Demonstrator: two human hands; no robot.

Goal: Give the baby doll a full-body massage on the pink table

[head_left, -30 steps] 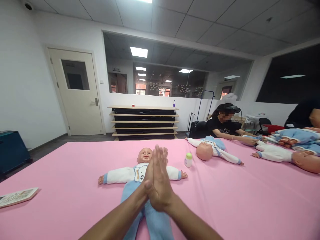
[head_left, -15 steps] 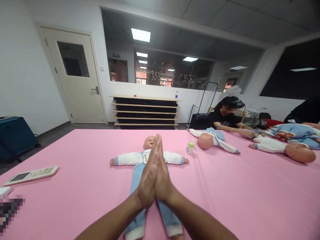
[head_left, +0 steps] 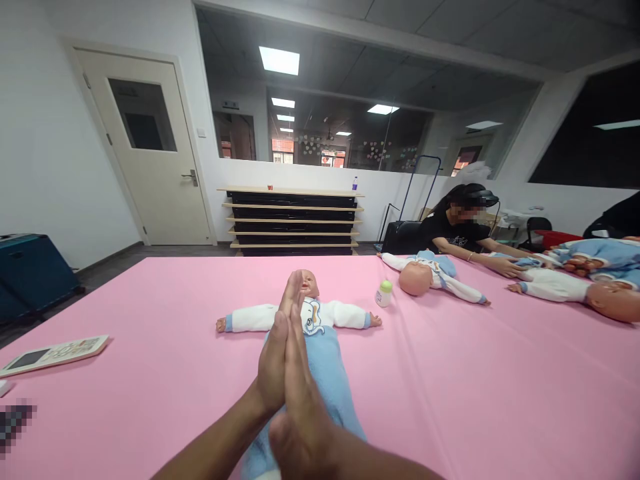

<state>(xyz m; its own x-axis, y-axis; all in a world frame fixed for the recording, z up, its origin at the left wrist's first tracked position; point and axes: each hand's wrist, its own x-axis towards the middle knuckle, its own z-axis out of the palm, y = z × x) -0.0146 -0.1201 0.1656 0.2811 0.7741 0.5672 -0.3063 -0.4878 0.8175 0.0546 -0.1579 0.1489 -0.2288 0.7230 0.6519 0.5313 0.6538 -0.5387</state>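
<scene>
Palm against palm, my left hand [head_left: 271,367] and my right hand [head_left: 303,393] are pressed together with fingers stretched out, pointing forward. Neither holds an object. Beneath and beyond them a baby doll [head_left: 320,353] lies on its back, arms spread wide, in a white top with blue cuffs and light blue trousers. My hands cover part of its face, chest and one leg. Beside the doll's outstretched arm stands a small white bottle [head_left: 384,295] with a green cap.
The dolls lie on a pink table [head_left: 165,300]. A second doll [head_left: 425,275] and another doll [head_left: 575,287] lie to the right, where a person [head_left: 460,227] in a headset handles blue cloth. A flat white panel with a dark screen [head_left: 55,353] lies at the left.
My joined hands have shifted left and slightly down, with the right hand sliding back along the left. More of the doll's chest and trousers shows now.
</scene>
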